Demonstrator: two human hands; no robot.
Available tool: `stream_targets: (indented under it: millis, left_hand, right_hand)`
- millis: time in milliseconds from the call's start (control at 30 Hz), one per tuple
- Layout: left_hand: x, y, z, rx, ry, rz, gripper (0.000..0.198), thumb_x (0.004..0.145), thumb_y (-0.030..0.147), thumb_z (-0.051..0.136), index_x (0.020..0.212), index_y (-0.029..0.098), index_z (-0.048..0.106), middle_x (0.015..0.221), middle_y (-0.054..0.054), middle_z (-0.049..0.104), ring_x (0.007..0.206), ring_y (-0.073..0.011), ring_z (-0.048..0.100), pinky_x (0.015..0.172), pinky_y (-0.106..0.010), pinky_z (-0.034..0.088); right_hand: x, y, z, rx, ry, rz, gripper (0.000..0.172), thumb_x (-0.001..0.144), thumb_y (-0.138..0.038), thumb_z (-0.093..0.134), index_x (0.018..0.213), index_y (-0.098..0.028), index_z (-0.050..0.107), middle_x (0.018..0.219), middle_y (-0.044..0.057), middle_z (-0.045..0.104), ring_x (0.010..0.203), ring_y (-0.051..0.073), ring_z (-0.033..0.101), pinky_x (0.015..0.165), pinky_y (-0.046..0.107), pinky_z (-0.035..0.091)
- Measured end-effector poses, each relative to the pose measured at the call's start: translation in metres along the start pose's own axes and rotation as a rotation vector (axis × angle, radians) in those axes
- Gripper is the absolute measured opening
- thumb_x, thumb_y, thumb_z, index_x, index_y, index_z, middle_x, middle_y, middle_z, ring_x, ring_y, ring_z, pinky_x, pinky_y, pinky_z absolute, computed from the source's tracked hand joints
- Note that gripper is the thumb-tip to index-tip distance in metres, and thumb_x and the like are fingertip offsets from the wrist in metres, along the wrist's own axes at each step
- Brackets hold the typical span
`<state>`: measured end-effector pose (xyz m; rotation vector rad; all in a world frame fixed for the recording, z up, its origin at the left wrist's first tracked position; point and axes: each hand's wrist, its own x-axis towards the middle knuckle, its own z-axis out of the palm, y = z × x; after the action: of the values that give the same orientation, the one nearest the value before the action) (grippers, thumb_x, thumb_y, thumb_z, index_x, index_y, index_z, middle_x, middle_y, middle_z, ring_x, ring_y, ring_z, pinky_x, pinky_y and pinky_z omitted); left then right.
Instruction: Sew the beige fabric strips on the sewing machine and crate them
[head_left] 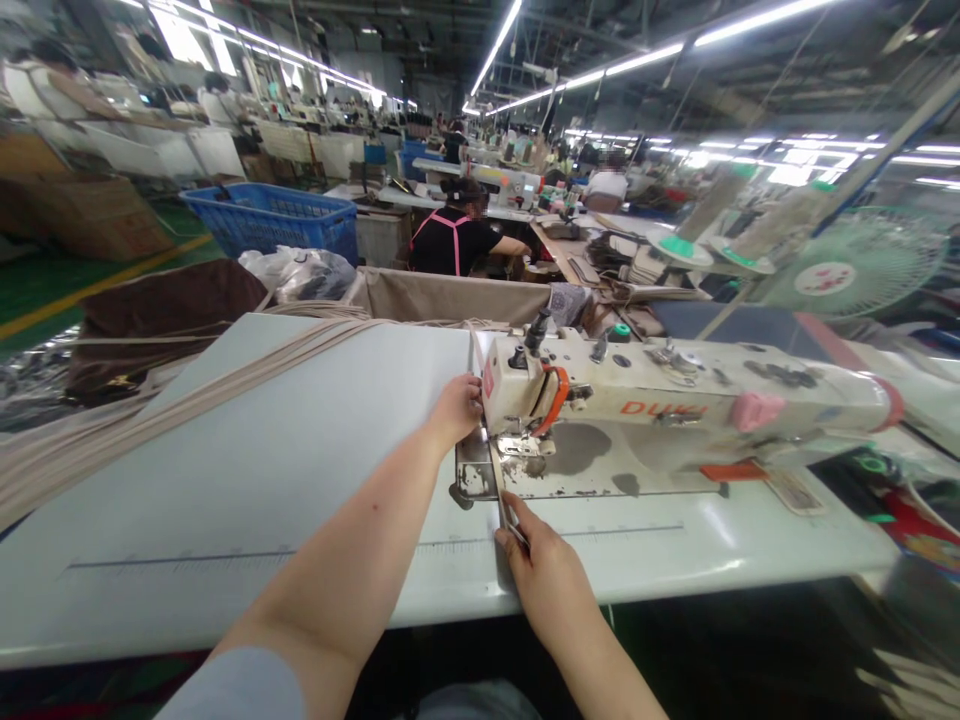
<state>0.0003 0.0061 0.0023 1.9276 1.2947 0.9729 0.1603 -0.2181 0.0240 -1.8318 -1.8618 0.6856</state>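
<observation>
The left hand (pixel 456 408) reaches behind the head of the sewing machine (pixel 675 405), so its fingertips are hidden and its grip cannot be read. The narrow strip (pixel 496 480) disappears under the machine head at the far end and under the right hand (pixel 546 572) at the near end; whether the fingers pinch it or only press it flat is unclear. The needle area is too small to make out. The bundle of beige straps (pixel 150 410) runs off the left edge. The tabletop (pixel 225 480) is cut by the left edge. Far workers, the fan (pixel 862 265) and thread cones on the right are blurred.
</observation>
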Motion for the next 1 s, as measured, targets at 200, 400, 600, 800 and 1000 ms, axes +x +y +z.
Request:
stream_targets:
  millis: [200,400,600,800,1000]
  left_hand:
    - [-0.002,-0.002,-0.007,-0.152,0.146,-0.16,0.008,0.07,0.017,0.071,0.063,0.019,0.066,0.083,-0.004,0.07,0.089,-0.0224,0.065,0.084,-0.032,0.051]
    - [-0.015,0.005,-0.007,-0.531,0.27,-0.307,0.023,0.077,0.039,0.071,0.071,0.018,0.063,0.072,-0.004,0.069,0.078,-0.0217,0.069,0.076,-0.033,0.055]
    - [-0.055,0.014,-0.031,-0.802,0.335,-0.328,0.029,0.074,0.042,0.075,0.072,0.017,0.06,0.078,-0.006,0.07,0.083,-0.0201,0.072,0.092,-0.041,0.06]
    - [-0.112,0.016,-0.052,-0.822,0.383,-0.364,0.032,0.073,0.042,0.084,0.085,0.014,0.072,0.09,-0.009,0.076,0.095,-0.0224,0.073,0.099,-0.04,0.058]
    - [-0.155,0.02,-0.065,-0.66,0.41,-0.362,0.037,0.075,0.047,0.084,0.093,0.016,0.074,0.1,-0.01,0.08,0.096,-0.0242,0.075,0.093,-0.038,0.058]
  right_hand:
    - [-0.004,-0.005,-0.003,-0.066,0.192,-0.059,0.039,0.1,-0.035,0.051,0.135,-0.027,0.065,0.11,0.008,0.067,0.089,0.024,0.07,0.077,0.036,0.059]
    - [-0.006,-0.014,-0.01,0.168,0.276,-0.145,0.028,0.097,-0.034,0.057,0.119,-0.02,0.069,0.11,0.011,0.064,0.096,0.023,0.065,0.09,0.037,0.056]
    - [0.002,-0.026,-0.005,0.387,0.19,-0.169,0.036,0.102,-0.048,0.048,0.093,-0.021,0.069,0.097,0.01,0.067,0.097,0.023,0.064,0.09,0.037,0.053]
    - [0.014,-0.04,0.021,0.816,-0.167,0.079,0.059,0.096,-0.073,0.047,0.093,-0.018,0.068,0.062,-0.001,0.058,0.055,0.013,0.05,0.053,0.025,0.039]
    - [0.034,-0.054,0.037,1.103,-0.258,0.166,0.061,0.08,-0.075,0.07,0.085,-0.014,0.071,0.084,0.008,0.071,0.06,0.009,0.051,0.051,0.024,0.031]
